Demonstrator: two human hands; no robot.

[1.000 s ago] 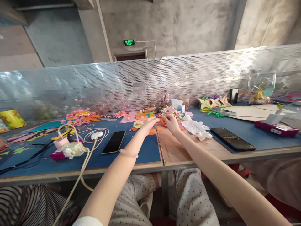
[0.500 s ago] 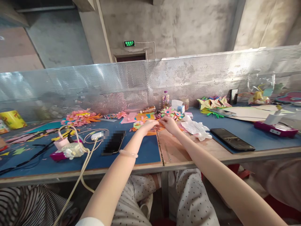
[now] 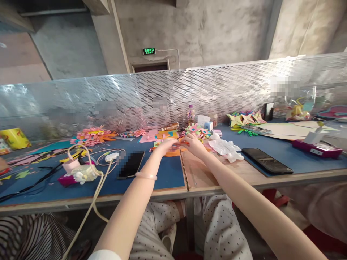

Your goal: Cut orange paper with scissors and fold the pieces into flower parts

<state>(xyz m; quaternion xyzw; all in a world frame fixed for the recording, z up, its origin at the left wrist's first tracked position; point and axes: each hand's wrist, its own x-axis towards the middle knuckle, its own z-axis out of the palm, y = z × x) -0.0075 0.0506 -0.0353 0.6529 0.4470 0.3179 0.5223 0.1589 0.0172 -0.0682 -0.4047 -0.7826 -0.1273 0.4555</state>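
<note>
Just above the middle of the frame, the left hand (image 3: 166,145) and the right hand (image 3: 193,143) meet over a small orange paper piece (image 3: 180,143), which sits between their fingertips and reads as pinched from both sides, the left from the left end and the right from the right end; it is too small to tell which fingers carry it or how firmly. The piece's long axis runs left to right across the picture, along the line that joins the two hands, so neither hand is nearer than the other. Directly below the hands lies a flat orange sheet (image 3: 173,153) on the blue mat (image 3: 151,173), beside the seam where the mat meets the bare wooden board (image 3: 199,173). Just above and right of the right hand stands a cluster of folded paper flowers (image 3: 198,129), near enough to be brushed by the knuckles, and crumpled white tissue (image 3: 226,148) lies just to its right. A black phone (image 3: 267,161) rests in the centre right of the frame, well apart, and another phone (image 3: 132,164) lies left of centre below the left forearm's line, next to a white charger and cable (image 3: 93,169). A small bottle (image 3: 191,112) stands against the perforated metal screen (image 3: 108,101) across the upper half. A pale bracelet (image 3: 145,176) circles the left wrist.
</note>
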